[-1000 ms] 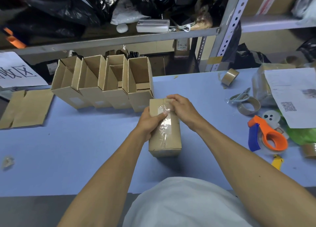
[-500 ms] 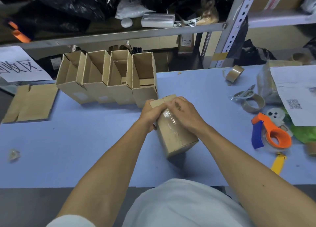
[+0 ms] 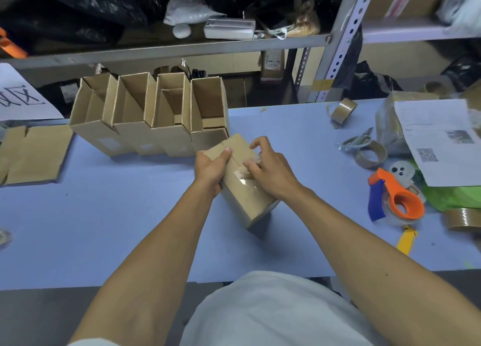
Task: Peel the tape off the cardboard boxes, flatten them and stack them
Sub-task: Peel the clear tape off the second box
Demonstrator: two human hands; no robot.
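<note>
Closest to me, the person's white shirt (image 3: 273,314) filled the bottom edge, both bare forearms reaching out over the blue table (image 3: 104,228). Between the hands stood the sealed cardboard box (image 3: 242,192), tilted, its near corner on the table and its far end raised. The left hand (image 3: 208,168) gripped the box's left side, fingers curled under and the thumb pressed flat on the top flap just beside the seam. The right hand (image 3: 270,168) lay over the right side; its thumb and forefinger were bent narrow, pinching at a crumpled end of clear tape (image 3: 243,175) that ran down the box face below the fingertips. Whether the tape was truly caught between them I could not tell.

Well to the right of the right hand's fingers sat an orange and blue tape dispenser (image 3: 398,199), with a yellow knife (image 3: 407,240) just nearer than it. Beyond those, brown tape rolls (image 3: 371,154) and printed paper (image 3: 440,142).

Just past the fingertips stood a row of four opened boxes (image 3: 151,119), touching side by side. Far left of the left hand lay flattened cardboard (image 3: 33,153). Behind everything, a metal shelf (image 3: 169,50) carried black bags.
</note>
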